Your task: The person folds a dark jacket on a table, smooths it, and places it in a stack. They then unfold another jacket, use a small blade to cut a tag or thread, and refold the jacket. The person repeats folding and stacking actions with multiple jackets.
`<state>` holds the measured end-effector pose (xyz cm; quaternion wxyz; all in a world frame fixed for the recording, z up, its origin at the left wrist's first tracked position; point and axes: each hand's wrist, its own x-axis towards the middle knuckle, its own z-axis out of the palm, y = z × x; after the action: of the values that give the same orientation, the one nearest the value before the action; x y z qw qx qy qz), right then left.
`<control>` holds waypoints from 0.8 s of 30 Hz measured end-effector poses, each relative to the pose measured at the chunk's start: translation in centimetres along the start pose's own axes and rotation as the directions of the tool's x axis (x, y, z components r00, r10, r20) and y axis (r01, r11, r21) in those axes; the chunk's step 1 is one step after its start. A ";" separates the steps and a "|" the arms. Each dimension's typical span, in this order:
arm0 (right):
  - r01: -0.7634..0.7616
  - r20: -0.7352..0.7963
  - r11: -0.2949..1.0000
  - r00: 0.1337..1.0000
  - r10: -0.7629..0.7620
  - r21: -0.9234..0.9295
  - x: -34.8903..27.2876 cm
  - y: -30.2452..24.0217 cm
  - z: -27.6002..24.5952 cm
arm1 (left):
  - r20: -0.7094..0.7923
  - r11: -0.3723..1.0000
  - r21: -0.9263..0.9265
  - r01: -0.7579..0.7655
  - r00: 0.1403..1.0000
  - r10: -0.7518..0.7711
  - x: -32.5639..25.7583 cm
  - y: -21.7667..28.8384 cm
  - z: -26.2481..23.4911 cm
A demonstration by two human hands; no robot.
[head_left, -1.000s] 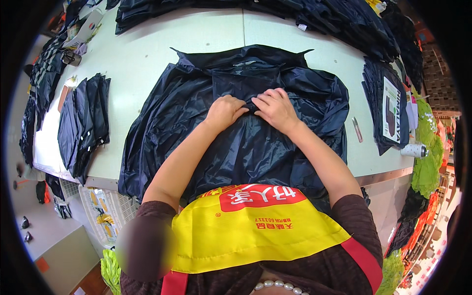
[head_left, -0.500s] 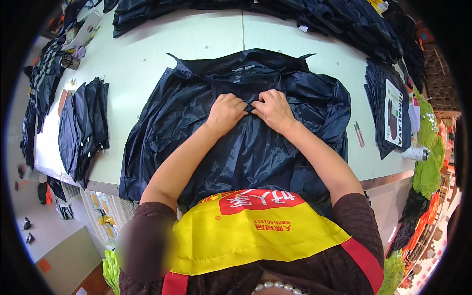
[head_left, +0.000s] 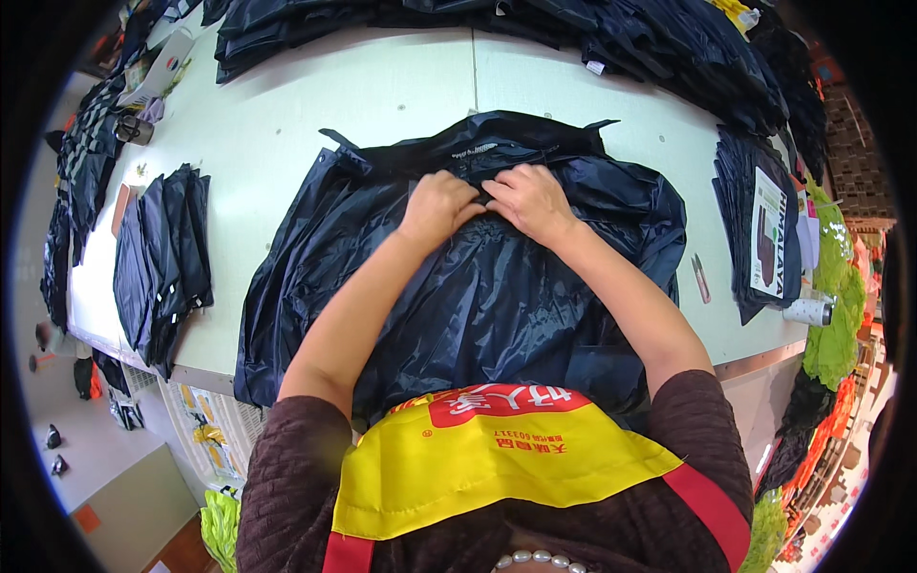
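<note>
While spread on the table (head_left: 382,95), the dark jacket (head_left: 497,286) is pinched by left hand (head_left: 437,205) and right hand (head_left: 531,199).

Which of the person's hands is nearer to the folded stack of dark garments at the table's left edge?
Left. The left hand rests on the dark jacket, on the side toward the folded stack; the right hand lies beside it, farther away.

Light was bright and even, casting only soft shadows. The pale table (head_left: 382,95) gleamed without harsh glare. Fisheye distortion bent straight edges toward a black rim; the centre stayed sharp.
</note>
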<state>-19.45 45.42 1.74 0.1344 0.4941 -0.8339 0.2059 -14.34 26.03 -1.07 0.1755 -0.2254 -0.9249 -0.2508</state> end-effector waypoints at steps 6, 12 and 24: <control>-0.099 0.139 0.977 0.988 0.073 0.187 0.8 3.3 2.1 | 0.093 0.979 -0.092 0.181 0.981 -0.173 1.2 -2.8 1.8; -0.338 0.431 0.916 0.875 0.221 0.217 3.6 5.3 2.5 | -0.113 0.944 0.316 0.089 0.992 -0.055 0.6 1.3 1.8; -0.246 0.146 0.952 0.951 0.274 -0.183 9.4 7.0 4.5 | -0.147 0.984 0.110 0.139 0.982 -0.122 3.4 -0.4 1.9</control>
<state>-30.17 39.02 0.31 0.0745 0.3828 -0.9142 0.1106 -17.77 27.89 -1.24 0.2363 -0.1351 -0.9366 -0.2207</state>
